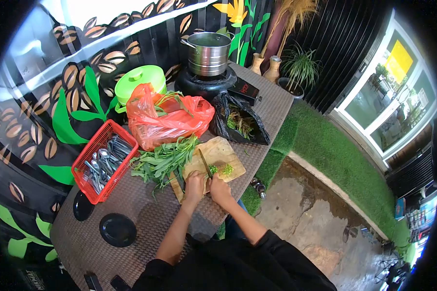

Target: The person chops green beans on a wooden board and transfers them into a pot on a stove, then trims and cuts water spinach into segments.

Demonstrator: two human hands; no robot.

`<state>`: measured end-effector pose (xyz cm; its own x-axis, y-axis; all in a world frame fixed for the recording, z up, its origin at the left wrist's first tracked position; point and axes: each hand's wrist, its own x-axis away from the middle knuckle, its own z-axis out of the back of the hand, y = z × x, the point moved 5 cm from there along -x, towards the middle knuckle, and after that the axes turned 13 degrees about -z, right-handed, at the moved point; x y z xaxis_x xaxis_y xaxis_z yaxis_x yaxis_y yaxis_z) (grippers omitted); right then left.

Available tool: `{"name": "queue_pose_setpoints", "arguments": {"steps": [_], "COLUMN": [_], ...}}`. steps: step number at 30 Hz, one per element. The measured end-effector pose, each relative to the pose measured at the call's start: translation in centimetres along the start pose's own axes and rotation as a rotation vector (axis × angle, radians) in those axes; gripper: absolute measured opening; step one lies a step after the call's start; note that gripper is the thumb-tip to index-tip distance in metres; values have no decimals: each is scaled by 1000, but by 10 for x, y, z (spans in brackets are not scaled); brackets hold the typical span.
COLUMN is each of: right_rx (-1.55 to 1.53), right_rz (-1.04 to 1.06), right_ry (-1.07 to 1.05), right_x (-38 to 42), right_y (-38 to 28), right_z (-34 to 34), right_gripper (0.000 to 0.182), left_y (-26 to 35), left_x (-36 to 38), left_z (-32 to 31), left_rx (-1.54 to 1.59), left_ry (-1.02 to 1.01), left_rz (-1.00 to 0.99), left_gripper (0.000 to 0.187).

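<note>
My right hand [220, 189] is closed round the handle of a knife [205, 162], whose blade points away from me over a wooden cutting board [232, 150]. Beside it, my left hand [195, 184] is curled on the board, with a bit of green stem showing at its fingertips. Most of what that hand grips is hidden under the fingers. Finely chopped greens [226, 169] lie on the board to the right of the blade. A heap of long leafy greens [166, 161] rests on the left part of the board and the table.
Behind the board sit a red plastic bag [165, 123] and a black bag [218, 119] holding plant trimmings. A steel pot [209, 60] stands on a black stove [189, 85]. Leftward are a red cutlery basket [93, 193], a green lidded pot [136, 82] and black plates [117, 230].
</note>
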<state>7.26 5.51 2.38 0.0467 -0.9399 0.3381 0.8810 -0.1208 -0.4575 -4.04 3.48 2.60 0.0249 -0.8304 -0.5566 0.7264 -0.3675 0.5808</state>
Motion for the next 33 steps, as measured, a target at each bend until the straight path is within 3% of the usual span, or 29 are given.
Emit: {"name": "queue_pose_setpoints", "arguments": {"steps": [5, 10, 17, 19, 22, 24, 27, 33], "right_rx": [32, 46, 21, -5, -34, -38, 0, -35], "right_rz": [26, 14, -42, -9, 39, 66, -63, 40], "right_ry": [-17, -47, -23, -1, -9, -31, 0, -54], "right_x": [2, 9, 21, 8, 1, 7, 20, -6], "right_y": [1, 3, 11, 5, 3, -1, 6, 1], "right_z": [-2, 2, -19, -15, -1, 1, -16, -4], "right_gripper": [32, 31, 28, 28, 28, 29, 30, 32], "left_y": [7, -8, -15, -13, -9, -5, -12, -6], "left_x": [-4, 3, 6, 5, 6, 5, 5, 5], "left_z": [5, -2, -3, -2, -1, 1, -2, 0], "left_rx": [25, 65, 28, 151, 23, 75, 148, 113], "left_ry": [-99, 36, 73, 160, 136, 123, 122, 139], "left_rz": [-51, -41, 51, 83, 70, 102, 107, 39], "left_gripper": [18, 20, 18, 25, 34, 33, 31, 29]}}
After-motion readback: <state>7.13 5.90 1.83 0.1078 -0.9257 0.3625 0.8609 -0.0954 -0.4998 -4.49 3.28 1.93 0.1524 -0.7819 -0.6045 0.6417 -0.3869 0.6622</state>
